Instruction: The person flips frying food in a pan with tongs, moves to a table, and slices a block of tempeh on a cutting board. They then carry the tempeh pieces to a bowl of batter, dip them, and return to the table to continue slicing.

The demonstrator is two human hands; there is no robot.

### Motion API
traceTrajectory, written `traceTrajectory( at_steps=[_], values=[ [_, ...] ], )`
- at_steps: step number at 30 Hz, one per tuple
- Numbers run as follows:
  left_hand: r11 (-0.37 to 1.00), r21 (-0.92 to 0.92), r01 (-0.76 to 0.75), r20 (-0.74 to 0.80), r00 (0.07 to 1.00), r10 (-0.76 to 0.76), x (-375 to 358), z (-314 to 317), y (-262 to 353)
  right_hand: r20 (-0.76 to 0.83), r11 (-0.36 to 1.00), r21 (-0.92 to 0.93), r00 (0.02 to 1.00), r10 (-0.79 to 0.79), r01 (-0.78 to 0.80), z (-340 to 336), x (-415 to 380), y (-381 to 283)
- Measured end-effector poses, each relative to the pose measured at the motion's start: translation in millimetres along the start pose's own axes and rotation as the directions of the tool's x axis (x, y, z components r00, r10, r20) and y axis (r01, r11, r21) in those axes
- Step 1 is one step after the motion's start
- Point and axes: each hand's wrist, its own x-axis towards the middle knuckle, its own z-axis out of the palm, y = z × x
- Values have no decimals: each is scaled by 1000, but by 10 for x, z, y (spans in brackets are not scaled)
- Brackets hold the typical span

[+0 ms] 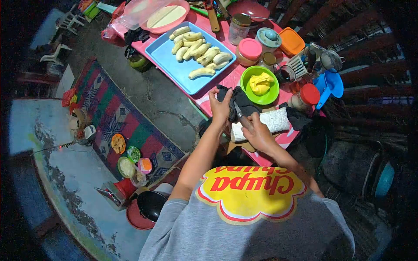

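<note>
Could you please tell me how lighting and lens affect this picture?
Head view: vignetting blackens the corners; light falls brightly on the blue tray, a shadow darkens part of the grey shirt, the slats at right sink into gloom, and the dark thing in the left hand shows little detail.

I see light, apparently from overhead, brightening the blue tray point(179, 78), while a broad shadow darkens the grey T-shirt point(244, 239). At right, the slatted wall point(365, 52) sinks into gloom; lines bow toward blackened edges.
</note>
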Motion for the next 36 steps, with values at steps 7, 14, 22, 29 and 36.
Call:
traceTrajectory(
  at_steps=[7,14,22,29,36],
  values=[
    [970,136,-201,104,977,188,111,89,-136,-17,994,85,998,63,-61,-290,-410,55],
    [794,560,-236,354,935,28,293,-126,368,-247,948,104,915,319,-302,-858,-1045,40],
    [754,240,-611,726,628,278,-246,-474,502,-228,938,260,930,289,-227,-338,-1300,461],
    [584,467,-663,756,643,125,-635,-578,-23,-153,942,32,929,336,-335,-62,-1241,355],
    [606,487,-629,667,716,207,-802,-627,-135,-153,948,-81,944,292,-306,-16,-1279,407]
  ],
)
